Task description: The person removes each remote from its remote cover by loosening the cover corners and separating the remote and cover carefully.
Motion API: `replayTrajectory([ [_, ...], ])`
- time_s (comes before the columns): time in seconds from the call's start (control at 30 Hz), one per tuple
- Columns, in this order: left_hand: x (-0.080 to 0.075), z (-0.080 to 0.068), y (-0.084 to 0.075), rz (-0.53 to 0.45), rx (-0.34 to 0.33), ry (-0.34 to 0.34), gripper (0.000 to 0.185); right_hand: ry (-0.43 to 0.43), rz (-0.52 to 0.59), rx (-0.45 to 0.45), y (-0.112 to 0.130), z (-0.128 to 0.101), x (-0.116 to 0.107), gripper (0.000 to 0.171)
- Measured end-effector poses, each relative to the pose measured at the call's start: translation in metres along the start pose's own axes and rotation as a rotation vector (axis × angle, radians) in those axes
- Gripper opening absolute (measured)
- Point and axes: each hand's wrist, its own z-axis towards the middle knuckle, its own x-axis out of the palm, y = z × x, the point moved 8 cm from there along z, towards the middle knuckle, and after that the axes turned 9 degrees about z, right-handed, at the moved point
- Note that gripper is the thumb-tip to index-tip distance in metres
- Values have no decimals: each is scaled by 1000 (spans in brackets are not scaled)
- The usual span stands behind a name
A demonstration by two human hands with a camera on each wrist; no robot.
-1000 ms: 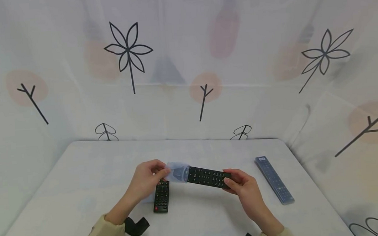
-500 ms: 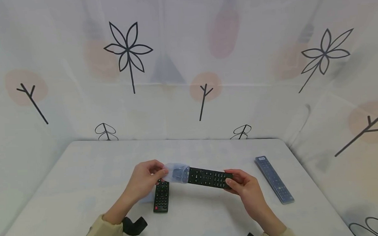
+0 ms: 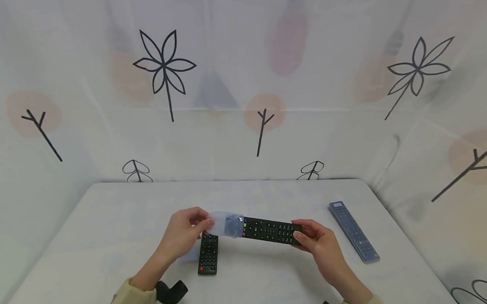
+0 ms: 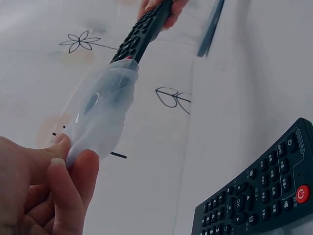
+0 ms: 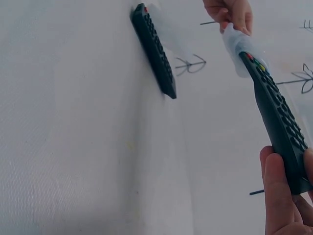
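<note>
Long black remote [image 3: 270,230], its left tip inside a clear sleeve [image 3: 224,223], hangs above mid-worktop [image 3: 107,232]. Left hand [image 3: 185,231] pinches the sleeve; right hand [image 3: 318,244] grips the remote's other end. Bare worktop surrounds them.

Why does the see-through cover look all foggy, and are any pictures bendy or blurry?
Head view: soft even light, the clear cover only a pale haze, faint shadows on the table. Left wrist view: the left hand looms large, the cover milky with glare. Right wrist view: tilted, the long remote sharp.
</note>
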Motion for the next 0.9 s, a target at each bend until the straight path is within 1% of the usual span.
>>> replayTrajectory([
  [0.23,-1,-1,2,19,3,-6,5,-16,10,17,-1,-2,-4,34],
  [0.43,-6,-2,2,32,11,-42,6,-36,18,26,-1,-4,-6,35],
  [0.57,-6,-1,6,31,13,-34,6,-34,14,29,-1,-5,-9,37],
  [0.67,-14,-2,11,58,8,-62,6,-43,14,30,-4,-4,-17,38],
  [0.8,-33,-3,18,122,5,-130,6,-82,24,39,-11,-4,-32,40],
  [0.9,-40,-3,18,147,30,-130,8,-92,35,46,-13,-4,-38,41],
])
